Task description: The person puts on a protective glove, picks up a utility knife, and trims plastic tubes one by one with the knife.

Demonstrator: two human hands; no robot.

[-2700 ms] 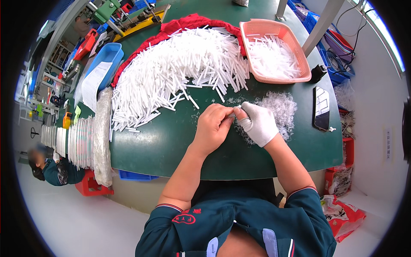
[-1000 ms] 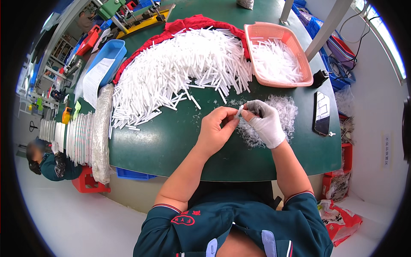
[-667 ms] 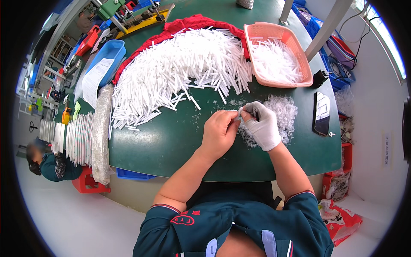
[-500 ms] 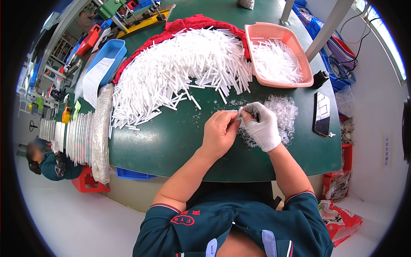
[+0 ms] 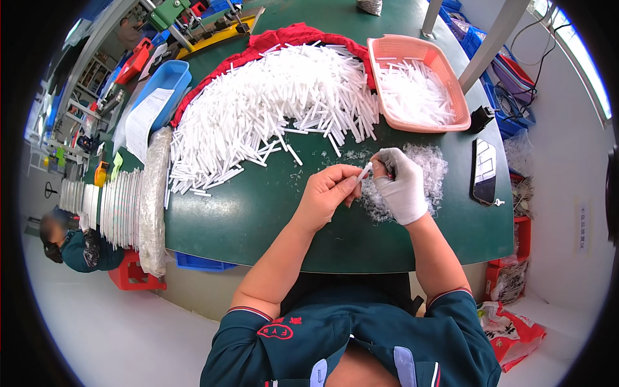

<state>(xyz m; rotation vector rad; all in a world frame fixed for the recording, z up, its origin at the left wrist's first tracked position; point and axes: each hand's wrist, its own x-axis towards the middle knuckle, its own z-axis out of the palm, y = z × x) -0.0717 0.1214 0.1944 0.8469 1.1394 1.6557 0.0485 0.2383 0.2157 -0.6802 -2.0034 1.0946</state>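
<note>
My bare left hand (image 5: 329, 193) pinches a short white plastic tube (image 5: 365, 172) between thumb and fingers, its upper end tilted up to the right. My right hand (image 5: 403, 188), in a white glove, is closed beside that upper end, thumb against curled fingers. What those fingers hold, if anything, is hidden. Beneath and behind the glove lies a heap of thin, clear plastic shavings (image 5: 431, 169). Beyond my hands a large pile of similar white tubes (image 5: 271, 103) spreads over a red cloth (image 5: 284, 33).
A pink basket (image 5: 465, 116) with white tubes stands on the green table (image 5: 258, 226) at the far right. A phone (image 5: 483, 171) lies near the right edge. Wrapped bundles (image 5: 153, 206) line the left edge. Further left sits another person (image 5: 80, 245).
My right hand has shifted slightly right, away from the left hand. The left hand has turned a little, and more of the white tube now shows between its fingers.
</note>
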